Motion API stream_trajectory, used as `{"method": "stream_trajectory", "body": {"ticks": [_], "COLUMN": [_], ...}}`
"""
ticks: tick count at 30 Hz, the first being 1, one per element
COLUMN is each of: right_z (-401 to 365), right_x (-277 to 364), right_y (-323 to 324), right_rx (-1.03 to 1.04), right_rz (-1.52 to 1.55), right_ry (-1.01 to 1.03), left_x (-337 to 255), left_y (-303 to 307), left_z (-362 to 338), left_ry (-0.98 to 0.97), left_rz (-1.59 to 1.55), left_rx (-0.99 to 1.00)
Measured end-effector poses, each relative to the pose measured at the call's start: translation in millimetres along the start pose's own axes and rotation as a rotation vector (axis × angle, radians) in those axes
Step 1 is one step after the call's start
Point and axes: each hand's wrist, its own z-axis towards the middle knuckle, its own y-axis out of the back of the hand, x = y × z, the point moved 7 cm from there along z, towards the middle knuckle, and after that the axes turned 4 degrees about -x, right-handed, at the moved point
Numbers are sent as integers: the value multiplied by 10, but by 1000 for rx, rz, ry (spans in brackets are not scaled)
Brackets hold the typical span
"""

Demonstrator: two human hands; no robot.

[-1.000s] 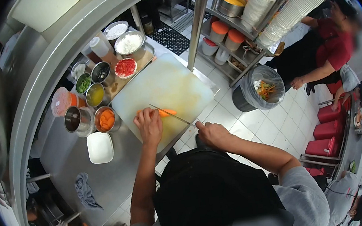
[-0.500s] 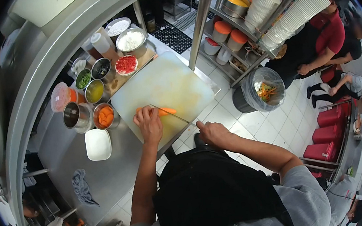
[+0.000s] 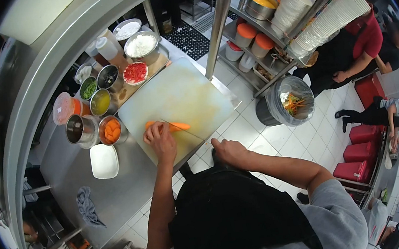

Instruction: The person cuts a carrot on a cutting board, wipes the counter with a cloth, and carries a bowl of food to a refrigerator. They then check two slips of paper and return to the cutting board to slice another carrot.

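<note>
A peeled carrot (image 3: 180,126) lies across the lower left part of the white cutting board (image 3: 185,86). My left hand (image 3: 160,141) is closed over its left portion, fingers bent and pressed on it. In my right hand (image 3: 231,152) is the handle of a knife (image 3: 194,136), gripped just off the board's near edge. The knife's blade slants up and left over the carrot, its tip side close beside my left fingers. Left of the board, a metal bowl (image 3: 121,136) holds orange carrot pieces (image 3: 112,130).
A white square dish (image 3: 104,161) and a grey cloth (image 3: 88,206) lie on the steel counter. Several containers stand beyond, with green herbs (image 3: 89,89), red strips (image 3: 135,73) and white powder (image 3: 141,45). A lined bin (image 3: 276,103) stands right; people work behind it.
The knife and my right hand have shifted slightly left and down relative to the board. My left hand stays on the carrot. At right, a person in grey has bent toward the counter.
</note>
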Motion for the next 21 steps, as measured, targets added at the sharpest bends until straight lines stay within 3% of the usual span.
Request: {"method": "stream_trajectory", "body": {"ticks": [14, 21], "right_z": [21, -6], "right_x": [-10, 49], "right_y": [44, 145], "right_rx": [82, 25], "right_rz": [-55, -25], "right_ry": [41, 44], "left_x": [-27, -20], "left_y": [-1, -9], "left_z": [-23, -26], "left_ry": [19, 22], "left_rz": [18, 35], "left_rx": [1, 15]}}
